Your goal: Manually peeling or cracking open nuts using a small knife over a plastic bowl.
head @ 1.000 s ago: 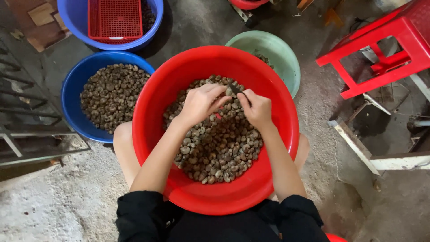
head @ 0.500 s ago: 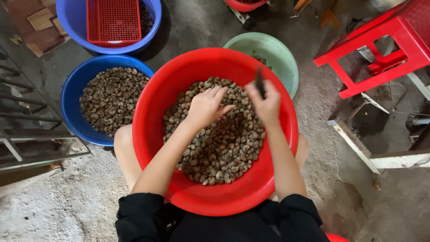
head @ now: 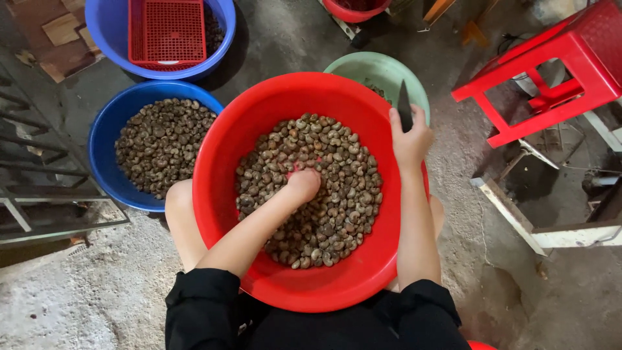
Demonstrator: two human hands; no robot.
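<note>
A big red basin rests on my lap, filled with brown cashew nuts in shell. My left hand is pushed down among the nuts near the middle, fingers curled and partly buried. My right hand is over the basin's right rim, shut on a small dark knife whose blade points up and away. Just beyond that hand sits a pale green basin with a few nuts in it.
A blue basin full of the same nuts stands at the left. Behind it another blue basin holds a red mesh tray. A red plastic stool is at the right, a metal rack at the far left.
My right hand moved with the knife from the middle of the nuts out to the right rim. My left hand dropped from the top of the heap and dug in.
</note>
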